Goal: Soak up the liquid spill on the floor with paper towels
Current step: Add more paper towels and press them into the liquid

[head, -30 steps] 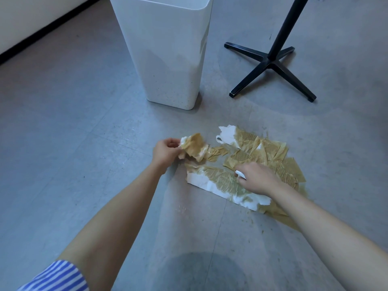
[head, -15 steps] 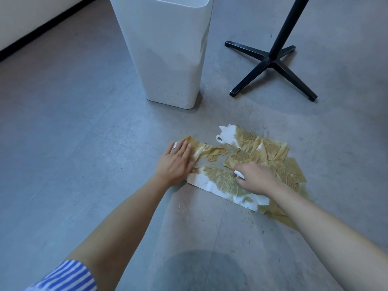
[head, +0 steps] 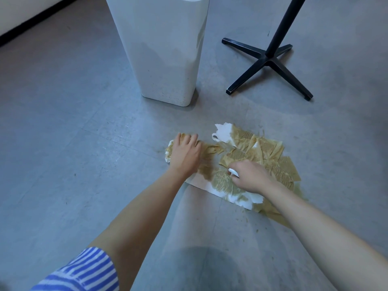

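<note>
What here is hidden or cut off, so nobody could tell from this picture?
Head view only:
- White bin: top cut by frame edge; contents unseen.
- Black stand: pole cut off at top.
- Paper towels: liquid left underneath is hidden.
- Left hand: fingertips hidden behind knuckles; gripping or pressing, unclear.
- Right hand hides towel beneath.

Paper towels [head: 226, 181] – brown-soaked, flat on floor [head: 63, 133].
</note>
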The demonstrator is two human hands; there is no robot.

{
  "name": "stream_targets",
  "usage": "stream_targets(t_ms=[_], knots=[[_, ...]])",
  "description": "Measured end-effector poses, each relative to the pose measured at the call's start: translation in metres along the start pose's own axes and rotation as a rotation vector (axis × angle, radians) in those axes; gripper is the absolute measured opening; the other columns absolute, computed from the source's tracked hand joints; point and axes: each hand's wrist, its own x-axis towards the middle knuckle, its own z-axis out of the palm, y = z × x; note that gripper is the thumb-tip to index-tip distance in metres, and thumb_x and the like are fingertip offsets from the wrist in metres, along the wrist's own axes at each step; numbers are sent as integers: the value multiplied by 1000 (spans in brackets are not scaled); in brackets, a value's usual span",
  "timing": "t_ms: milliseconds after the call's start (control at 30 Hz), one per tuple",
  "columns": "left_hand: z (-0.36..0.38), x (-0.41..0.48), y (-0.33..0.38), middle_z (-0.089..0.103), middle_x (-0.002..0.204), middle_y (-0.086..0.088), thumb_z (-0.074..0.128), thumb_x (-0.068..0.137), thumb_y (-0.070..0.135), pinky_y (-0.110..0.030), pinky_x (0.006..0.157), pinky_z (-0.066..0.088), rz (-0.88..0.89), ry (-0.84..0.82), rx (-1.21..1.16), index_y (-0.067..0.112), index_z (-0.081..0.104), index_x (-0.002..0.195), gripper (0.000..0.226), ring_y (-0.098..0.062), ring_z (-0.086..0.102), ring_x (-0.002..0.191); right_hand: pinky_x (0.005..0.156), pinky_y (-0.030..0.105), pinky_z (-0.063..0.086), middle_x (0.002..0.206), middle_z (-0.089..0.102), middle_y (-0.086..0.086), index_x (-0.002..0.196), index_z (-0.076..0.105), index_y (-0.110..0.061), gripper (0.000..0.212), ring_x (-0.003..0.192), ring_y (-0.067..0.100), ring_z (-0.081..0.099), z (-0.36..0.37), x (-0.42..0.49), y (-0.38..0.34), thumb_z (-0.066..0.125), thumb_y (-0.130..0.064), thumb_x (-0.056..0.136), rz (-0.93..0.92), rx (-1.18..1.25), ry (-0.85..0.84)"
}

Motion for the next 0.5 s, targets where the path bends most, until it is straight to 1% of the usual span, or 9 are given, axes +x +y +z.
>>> stream_targets(t_ms=[67,100,133,200,300,333,367,400,500], knots=[[-2,11,3,55,128,-6,67,80,27,-54,109,28,25,-42,24,21,55,123,45,-28,56,110,55,29,38,93,64,6,100,60,-13,19,82,29,60,0,-1,0,46,-18,88,-6,-4,6],[-4,16,5,52,132,-5,58,87,22,-56,113,17,66,-87,22,24,47,133,47,-28,54,114,55,29,38,93,64,6,100,60,-13,19,82,29,60,-1,-2,0,46,-18,88,-8,-2,7],[-6,20,6,53,129,-3,52,90,18,-55,115,8,113,-120,25,25,45,136,47,-28,54,113,54,29,37,93,64,6,100,60,-13,19,81,29,60,-1,-2,1,46,-18,88,-11,2,8],[-14,24,9,57,109,-2,44,91,8,-49,117,2,179,-141,62,21,56,126,39,-25,59,100,50,27,34,91,64,6,99,60,-13,19,77,28,59,-4,-4,3,45,-17,87,-15,12,10],[-19,23,7,48,84,-1,43,87,-1,-36,116,15,210,-134,37,14,63,98,27,-24,60,85,45,26,27,83,61,4,98,60,-13,19,67,25,53,-6,-7,4,45,-15,87,-10,17,9],[-16,21,4,49,80,-2,47,85,-1,-32,108,24,204,-111,-10,13,63,92,23,-26,59,81,45,26,26,81,58,3,99,60,-13,19,66,24,51,-6,-9,5,45,-15,87,-8,14,8],[-14,19,0,52,77,-4,52,82,-1,-30,96,32,177,-68,-76,10,64,86,17,-28,57,76,45,26,26,80,56,2,99,60,-13,19,66,24,50,-5,-9,5,45,-15,88,-6,13,8],[-12,17,-4,56,76,-8,56,79,-1,-31,83,35,116,-21,-169,7,66,82,13,-31,56,73,45,26,27,80,56,3,99,60,-12,19,67,25,50,-5,-10,6,45,-15,88,-5,9,5],[-9,6,-21,59,79,-17,56,76,-3,-34,59,42,-120,150,-469,2,67,82,13,-35,55,73,45,27,27,88,62,7,99,58,-11,19,70,26,53,-2,-11,7,44,-15,88,-2,-8,-12]])
